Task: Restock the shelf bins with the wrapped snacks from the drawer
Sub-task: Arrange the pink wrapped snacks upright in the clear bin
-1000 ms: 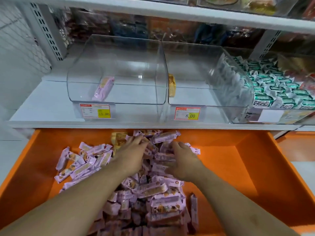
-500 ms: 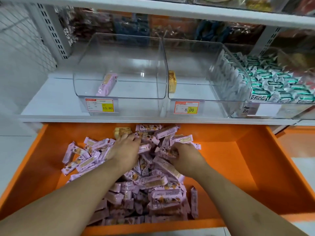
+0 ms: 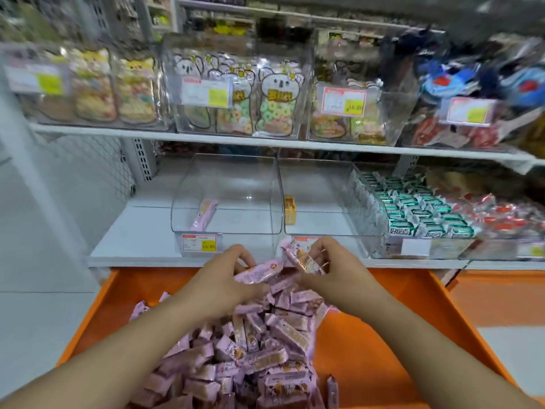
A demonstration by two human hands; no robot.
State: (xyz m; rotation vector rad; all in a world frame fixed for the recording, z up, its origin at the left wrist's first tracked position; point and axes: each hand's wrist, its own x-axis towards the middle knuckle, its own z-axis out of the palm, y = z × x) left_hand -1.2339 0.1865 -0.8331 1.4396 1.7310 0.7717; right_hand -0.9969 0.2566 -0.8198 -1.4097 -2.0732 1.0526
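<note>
A white shop shelf (image 3: 141, 249) carries a row of clear plastic bins above an open orange drawer (image 3: 413, 335), where a heap of pink wrapped snacks (image 3: 253, 358) fills the middle and near part of the drawer floor. Over that heap a person's two bare forearms reach forward, the hands raised to about the level of the shelf's front edge. The left hand (image 3: 219, 278) has its fingers curled round a bunch of the pink packets, one long packet (image 3: 259, 271) jutting out to the right between the two hands. The right hand (image 3: 330, 274) grips more of them, its fingers bent round a packet (image 3: 300, 258) that stands tilted in front of a price label (image 3: 305, 242). Directly behind the hands, the left clear bin (image 3: 227, 178) holds a single pink packet (image 3: 203, 215) lying near its left front corner; the neighbouring clear bin (image 3: 318, 184) holds one small yellow-orange packet (image 3: 290, 209) against its left wall. To the right, a further bin (image 3: 383, 214) is packed with green-and-white wrapped sweets (image 3: 418, 211), and red-wrapped ones (image 3: 501, 214) lie beyond. On the shelf above, bins of bagged ring-shaped candies (image 3: 265, 113) with koala drawings stand behind blurred price tags.
</note>
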